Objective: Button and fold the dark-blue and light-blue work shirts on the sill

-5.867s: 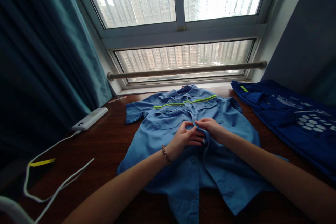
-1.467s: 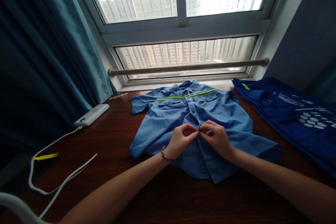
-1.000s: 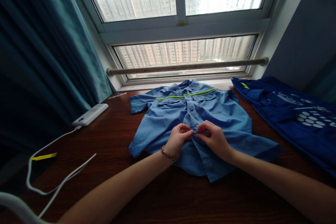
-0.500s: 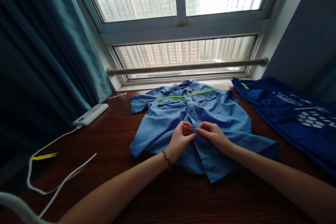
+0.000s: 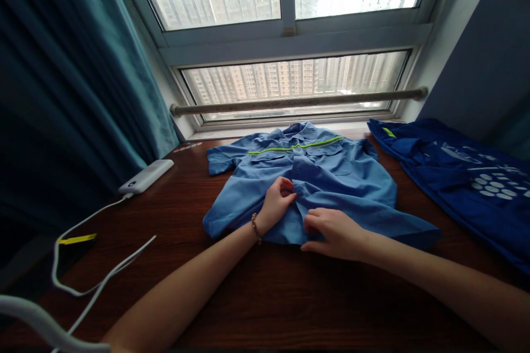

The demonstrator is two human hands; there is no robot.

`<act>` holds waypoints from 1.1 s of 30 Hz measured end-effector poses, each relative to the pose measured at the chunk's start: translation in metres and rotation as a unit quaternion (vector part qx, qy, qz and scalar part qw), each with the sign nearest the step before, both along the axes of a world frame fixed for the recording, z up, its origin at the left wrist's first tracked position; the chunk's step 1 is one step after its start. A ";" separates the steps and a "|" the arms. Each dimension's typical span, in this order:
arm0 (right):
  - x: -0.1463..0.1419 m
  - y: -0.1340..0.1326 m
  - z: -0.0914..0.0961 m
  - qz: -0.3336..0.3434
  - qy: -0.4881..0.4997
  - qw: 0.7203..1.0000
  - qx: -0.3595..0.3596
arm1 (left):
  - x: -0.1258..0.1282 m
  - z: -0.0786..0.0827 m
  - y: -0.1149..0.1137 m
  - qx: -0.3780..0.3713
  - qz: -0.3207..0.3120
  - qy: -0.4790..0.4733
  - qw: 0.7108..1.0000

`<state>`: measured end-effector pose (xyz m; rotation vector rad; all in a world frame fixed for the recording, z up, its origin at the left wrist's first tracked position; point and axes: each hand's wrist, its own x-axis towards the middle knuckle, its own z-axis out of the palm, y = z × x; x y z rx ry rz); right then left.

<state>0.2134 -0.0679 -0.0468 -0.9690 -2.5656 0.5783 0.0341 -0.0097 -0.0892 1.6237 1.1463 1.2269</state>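
A light blue short-sleeved shirt [image 5: 252,193] lies front up on a dark wooden surface, its collar toward the window. Across its chest runs a yellow-green stripe, with flapped pockets just below. My left hand [image 5: 279,204] pinches the front button strip, its fingertips beside a button [image 5: 298,190]. Lower and to the right, my right hand [image 5: 333,231] is curled at the strip's lower part near the hem, thumb below and fingers above. The cloth between them is largely hidden by the hand. A beaded bracelet [image 5: 255,228] circles my left wrist.
A darker blue garment [image 5: 447,171] with white print lies at the right. On the left are a white power bank [image 5: 147,176], white cable [image 5: 107,281] and yellow strip [image 5: 78,239]. A rail [image 5: 298,103] crosses the window behind; a curtain [image 5: 124,94] hangs at left.
My right hand has moved down from the button strip toward the hem. The left hand has shifted slightly up and left. The shirt's lower front corner no longer shows below my hands.
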 end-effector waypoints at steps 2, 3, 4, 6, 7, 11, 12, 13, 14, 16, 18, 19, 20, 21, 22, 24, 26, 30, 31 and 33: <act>0.000 -0.001 -0.002 0.004 -0.041 0.999 0.021 | -0.004 -0.003 0.006 0.005 0.010 0.012 1.000; 0.001 0.000 -0.002 0.010 -0.051 0.999 0.014 | -0.005 -0.003 0.007 0.011 0.016 0.022 1.000; 0.002 0.003 -0.002 0.020 -0.056 0.998 0.001 | -0.006 -0.003 0.007 0.017 0.021 0.036 0.999; 0.007 0.008 -0.001 0.043 -0.058 0.997 -0.031 | -0.006 0.000 0.005 0.028 0.030 0.080 0.996; 0.009 0.011 0.000 0.053 -0.054 0.996 -0.049 | -0.006 0.002 0.003 0.032 0.032 0.110 0.993; 0.016 0.021 0.001 0.063 -0.020 0.983 -0.174 | -0.004 0.019 -0.011 0.035 0.055 0.247 0.967; 0.016 0.024 -0.001 0.052 -0.010 0.976 -0.213 | -0.003 0.023 -0.014 0.032 0.056 0.275 0.959; 0.016 0.027 -0.003 0.037 0.001 0.967 -0.253 | -0.002 0.026 -0.017 0.021 0.044 0.297 0.954; 0.016 0.030 -0.005 0.013 0.019 0.955 -0.295 | -0.001 0.029 -0.020 -0.002 0.017 0.310 0.951; 0.014 0.036 -0.010 -0.061 0.097 0.919 -0.378 | 0.001 0.033 -0.025 -0.075 -0.060 0.303 0.948; 0.013 0.040 -0.013 -0.155 0.219 0.860 -0.435 | 0.004 0.035 -0.029 -0.139 -0.119 0.271 0.945; 0.013 0.041 -0.014 -0.198 0.278 0.828 -0.445 | 0.006 0.037 -0.032 -0.155 -0.137 0.258 0.944; 0.013 0.042 -0.014 -0.232 0.325 0.800 -0.448 | 0.008 0.038 -0.035 -0.157 -0.156 0.250 0.943; 0.013 0.043 -0.014 -0.254 0.357 0.779 -0.449 | 0.009 0.040 -0.037 -0.144 -0.178 0.250 0.941; 0.014 0.043 -0.015 -0.269 0.378 0.763 -0.451 | 0.011 0.041 -0.040 -0.121 -0.201 0.257 0.938; 0.014 0.043 -0.015 -0.276 0.402 0.743 -0.458 | 0.012 0.043 -0.045 -0.062 -0.233 0.280 0.929; 0.014 0.043 -0.016 -0.273 0.422 0.730 -0.464 | 0.012 0.044 -0.048 -0.014 -0.238 0.310 0.920; 0.012 0.042 -0.016 -0.258 0.458 0.713 -0.464 | 0.011 0.043 -0.048 0.001 -0.244 0.341 0.908; 0.011 0.041 -0.015 -0.252 0.467 0.712 -0.461 | 0.011 0.044 -0.049 0.000 -0.246 0.341 0.907; 0.010 0.039 -0.014 -0.238 0.480 0.718 -0.444 | 0.012 0.044 -0.050 -0.007 -0.239 0.329 0.914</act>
